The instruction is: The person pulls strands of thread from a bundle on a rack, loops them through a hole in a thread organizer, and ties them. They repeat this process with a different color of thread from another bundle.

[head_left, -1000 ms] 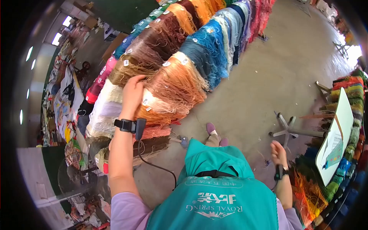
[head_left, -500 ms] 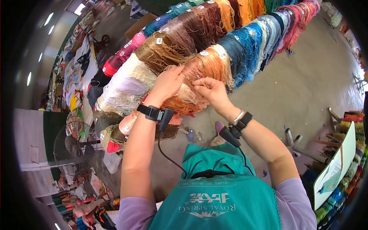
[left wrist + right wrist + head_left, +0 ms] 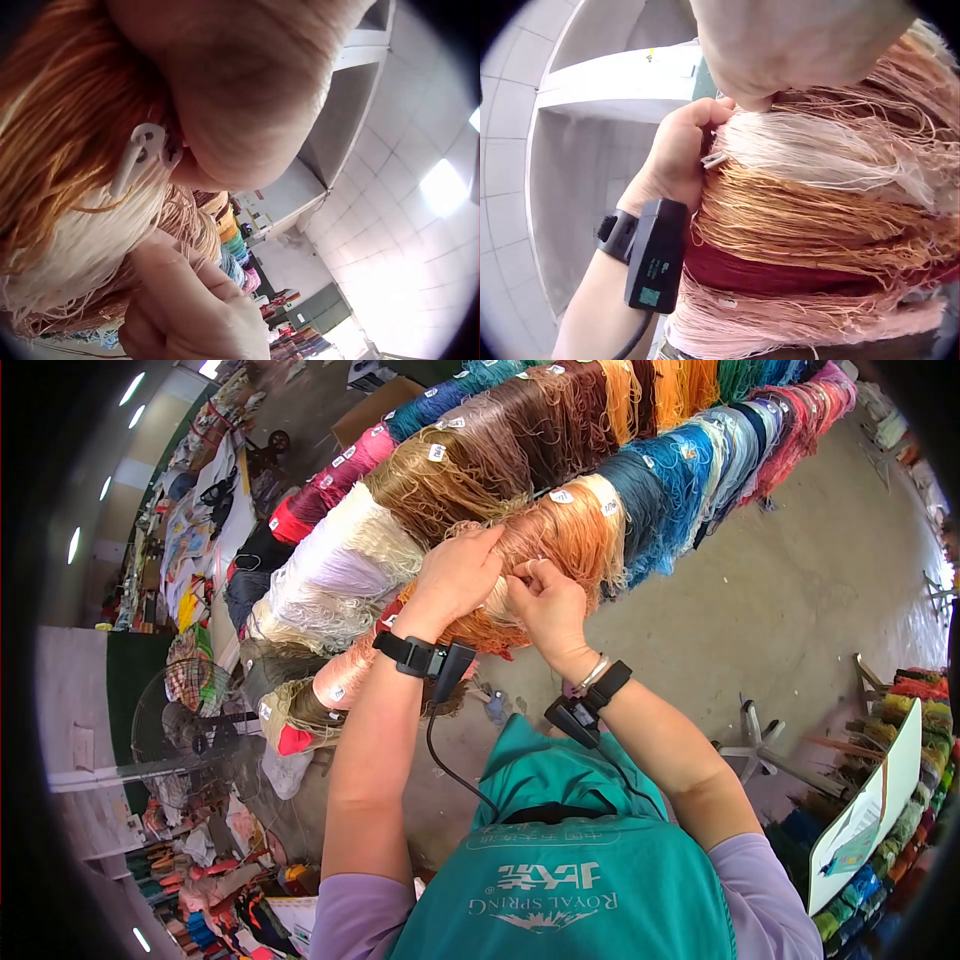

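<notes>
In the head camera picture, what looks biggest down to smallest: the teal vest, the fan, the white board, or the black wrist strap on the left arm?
1. teal vest, though it is nearest the camera, which enlarges it.
2. fan and white board: about alike, so not ranked.
3. wrist strap, clearly smallest.

Your teal vest (image 3: 640, 900): white "ROYAL SPRING", upside down, under large Chinese characters; smaller Chinese line above, perhaps starting 中国. White tags (image 3: 560, 496) on orange skein (image 3: 578, 540): illegible.
</notes>
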`<control>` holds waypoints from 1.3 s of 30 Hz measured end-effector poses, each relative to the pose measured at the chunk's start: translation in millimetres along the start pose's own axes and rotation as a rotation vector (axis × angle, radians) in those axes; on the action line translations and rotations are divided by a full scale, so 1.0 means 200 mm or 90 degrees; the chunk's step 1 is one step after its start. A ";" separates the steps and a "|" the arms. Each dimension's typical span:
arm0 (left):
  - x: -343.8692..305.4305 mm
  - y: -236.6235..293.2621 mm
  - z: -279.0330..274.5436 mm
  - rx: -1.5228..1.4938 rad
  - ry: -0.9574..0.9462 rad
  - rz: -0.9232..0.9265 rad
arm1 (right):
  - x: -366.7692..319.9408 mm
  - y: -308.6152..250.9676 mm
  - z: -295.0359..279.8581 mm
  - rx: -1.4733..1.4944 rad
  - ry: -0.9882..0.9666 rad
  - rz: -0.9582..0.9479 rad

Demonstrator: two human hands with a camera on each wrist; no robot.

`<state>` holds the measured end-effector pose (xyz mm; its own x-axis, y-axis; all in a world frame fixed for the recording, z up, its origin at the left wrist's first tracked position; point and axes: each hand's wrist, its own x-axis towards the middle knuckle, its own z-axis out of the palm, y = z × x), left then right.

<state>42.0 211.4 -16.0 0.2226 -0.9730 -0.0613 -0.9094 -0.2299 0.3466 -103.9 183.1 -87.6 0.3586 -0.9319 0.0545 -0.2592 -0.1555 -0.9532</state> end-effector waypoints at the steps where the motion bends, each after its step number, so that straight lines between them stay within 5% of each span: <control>1: 0.00 0.01 -0.01 0.003 -0.001 -0.001 | 0.00 -0.01 0.00 -0.028 0.006 -0.011; 4: -0.01 0.01 -0.01 0.006 0.003 0.002 | 0.00 0.00 0.00 -0.053 0.025 -0.051; 13: -0.01 0.01 0.01 0.008 0.027 0.015 | 0.00 -0.01 -0.07 0.547 -0.081 0.227; 19: -0.01 0.02 0.00 0.020 0.022 0.010 | 0.01 0.09 -0.10 0.714 -0.141 0.325; 39: -0.02 0.04 0.00 0.048 0.034 0.033 | 0.02 0.06 -0.09 0.526 -0.137 0.249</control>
<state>34.3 213.5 -12.6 0.1913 -0.9815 0.0060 -0.9437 -0.1822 0.2760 -120.9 172.1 -93.8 0.5601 -0.7754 -0.2916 0.2927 0.5145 -0.8060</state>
